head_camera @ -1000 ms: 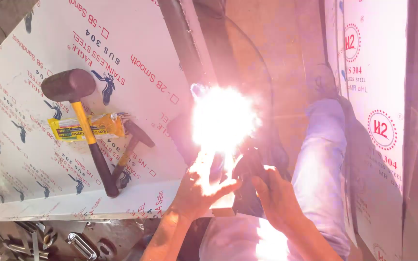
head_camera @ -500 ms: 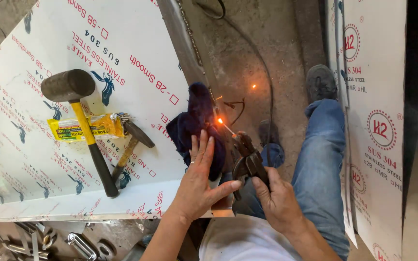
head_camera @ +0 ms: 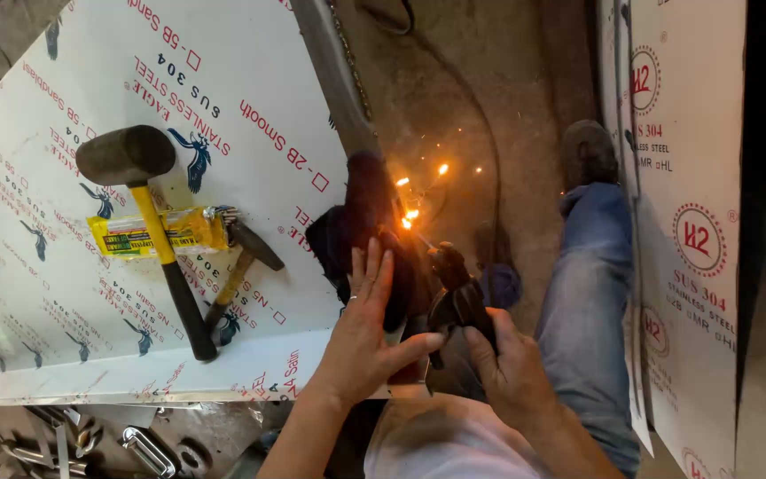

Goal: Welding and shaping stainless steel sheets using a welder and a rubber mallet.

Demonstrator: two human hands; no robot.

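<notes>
While sparks [head_camera: 418, 191] fly at centre frame, my right hand [head_camera: 507, 368] fingers grip the welding holder [head_camera: 456, 297]; my left hand [head_camera: 361, 341] lies spread open, steadying the dark cloth [head_camera: 361, 226]; the weld looks unfinished.

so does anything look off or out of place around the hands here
Yes. Orange sparks are scattering over the concrete floor just past the dark welding holder in the right hand. The bare left hand rests flat on the film-covered steel sheet, close to them, beside a dark cloth.
</notes>
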